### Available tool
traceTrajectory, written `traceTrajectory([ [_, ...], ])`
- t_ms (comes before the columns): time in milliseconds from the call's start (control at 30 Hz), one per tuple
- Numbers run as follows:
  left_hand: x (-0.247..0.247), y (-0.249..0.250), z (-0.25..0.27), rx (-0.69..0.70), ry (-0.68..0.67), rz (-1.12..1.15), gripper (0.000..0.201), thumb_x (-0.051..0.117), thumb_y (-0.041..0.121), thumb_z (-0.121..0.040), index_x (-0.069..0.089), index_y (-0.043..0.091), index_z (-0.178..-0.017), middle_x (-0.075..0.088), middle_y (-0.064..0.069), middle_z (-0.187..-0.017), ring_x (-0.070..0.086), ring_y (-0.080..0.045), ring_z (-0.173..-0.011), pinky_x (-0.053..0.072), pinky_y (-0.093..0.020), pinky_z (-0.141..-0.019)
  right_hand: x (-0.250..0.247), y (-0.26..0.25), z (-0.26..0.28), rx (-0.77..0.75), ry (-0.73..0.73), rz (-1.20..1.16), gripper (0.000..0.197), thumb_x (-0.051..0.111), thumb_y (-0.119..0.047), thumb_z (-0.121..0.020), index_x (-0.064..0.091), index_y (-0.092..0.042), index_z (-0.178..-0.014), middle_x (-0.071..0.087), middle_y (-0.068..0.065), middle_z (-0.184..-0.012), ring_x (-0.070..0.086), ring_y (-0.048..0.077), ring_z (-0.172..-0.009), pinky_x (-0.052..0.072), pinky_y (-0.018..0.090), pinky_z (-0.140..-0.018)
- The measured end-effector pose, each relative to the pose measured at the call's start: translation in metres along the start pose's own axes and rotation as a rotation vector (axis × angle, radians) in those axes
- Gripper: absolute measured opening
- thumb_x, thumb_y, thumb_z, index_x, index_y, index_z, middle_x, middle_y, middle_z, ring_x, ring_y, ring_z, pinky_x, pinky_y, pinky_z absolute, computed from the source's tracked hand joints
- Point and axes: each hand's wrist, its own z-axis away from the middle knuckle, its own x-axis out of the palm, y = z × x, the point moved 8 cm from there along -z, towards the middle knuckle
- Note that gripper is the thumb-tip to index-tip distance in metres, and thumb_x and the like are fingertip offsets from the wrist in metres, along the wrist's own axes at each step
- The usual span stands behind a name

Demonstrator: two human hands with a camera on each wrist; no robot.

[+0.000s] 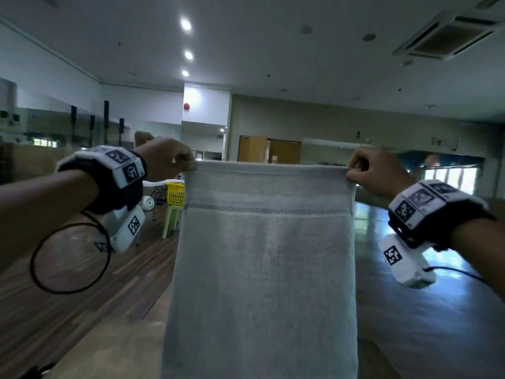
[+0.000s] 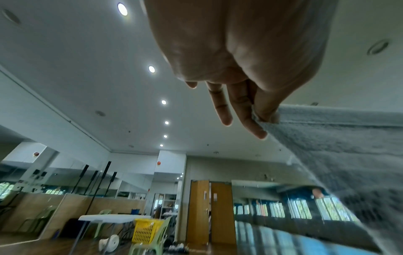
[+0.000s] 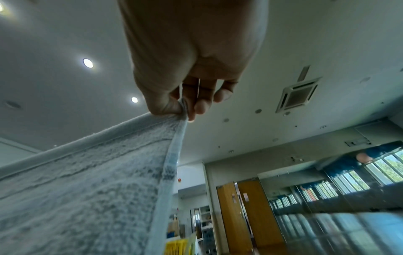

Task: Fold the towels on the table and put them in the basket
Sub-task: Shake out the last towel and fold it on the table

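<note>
Left hand (image 1: 166,160) and right hand (image 1: 374,170) each pinch a top corner of the grey towel (image 1: 267,255), holding it stretched and hanging flat, likely to square it for folding; yellow basket (image 1: 175,193) sits well beyond

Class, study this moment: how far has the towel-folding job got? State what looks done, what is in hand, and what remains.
Done: nothing folded is visible yet. In hand: one grey towel hangs full length, unfolded, its top corners pinched by the left hand and the right hand. Left: folding this towel and placing it in a basket; a yellow basket stands far off on a green chair. Other towels are not in view.
</note>
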Motion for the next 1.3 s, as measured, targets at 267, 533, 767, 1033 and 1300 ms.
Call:
traceTrajectory([
  [267, 0.079, -0.037, -0.018, -0.024, 0.096, -0.034, 0.014, 0.055, 0.021, -0.088, 0.066, 0.022, -0.08, 0.069, 0.0, -0.08, 0.059, -0.022, -0.076, 0.047, -0.044, -0.085, 0.096, 0.039, -0.003, 0.033, -0.037, 0.008, 0.009, 0.058, -0.001, -0.083, 0.058, -0.01, -0.086, 0.055, 0.004, -0.076, 0.047, 0.014, -0.063, 0.031, 0.018, -0.054],
  [533, 0.135, -0.036, 0.011, -0.034, 0.104, 0.091, 0.016, 0.056, 0.021, -0.086, 0.07, 0.013, -0.087, 0.067, -0.004, -0.081, 0.058, -0.019, -0.078, 0.042, -0.035, -0.081, 0.152, 0.067, 0.023, 0.062, -0.059, -0.099, 0.011, 0.06, -0.003, -0.083, 0.059, -0.013, -0.081, 0.061, 0.007, -0.079, 0.054, 0.02, -0.068, 0.035, 0.018, -0.054],
  [767, 0.273, -0.018, 0.142, -0.081, -0.256, 0.136, 0.014, 0.059, 0.036, -0.083, 0.071, 0.03, -0.081, 0.064, 0.015, -0.076, 0.063, -0.016, -0.085, 0.027, -0.034, -0.082, 0.242, 0.105, 0.186, 0.033, -0.424, -0.141, 0.02, 0.068, -0.007, -0.073, 0.06, -0.025, -0.07, 0.062, -0.007, -0.067, 0.059, 0.013, -0.063, 0.043, 0.023, -0.055],
  [1033, 0.404, 0.033, 0.305, -0.062, -0.732, 0.012, 0.018, 0.05, 0.039, -0.09, 0.067, 0.039, -0.098, 0.064, 0.021, -0.104, 0.047, 0.001, -0.109, 0.011, -0.036, -0.089, 0.316, 0.112, 0.385, -0.195, -0.826, 0.002, 0.014, 0.049, -0.032, -0.07, 0.062, -0.028, -0.067, 0.062, -0.008, -0.065, 0.061, 0.012, -0.06, 0.034, 0.02, -0.06],
  [1300, 0.421, 0.042, 0.326, -0.064, -0.81, 0.078, 0.022, 0.049, 0.031, -0.091, 0.066, 0.036, -0.106, 0.058, 0.017, -0.112, 0.05, -0.003, -0.107, 0.013, -0.031, -0.091, 0.329, 0.126, 0.423, -0.15, -0.929, -0.061, 0.013, 0.058, -0.027, -0.076, 0.071, -0.028, -0.078, 0.068, -0.013, -0.081, 0.063, 0.009, -0.076, 0.048, 0.026, -0.066],
])
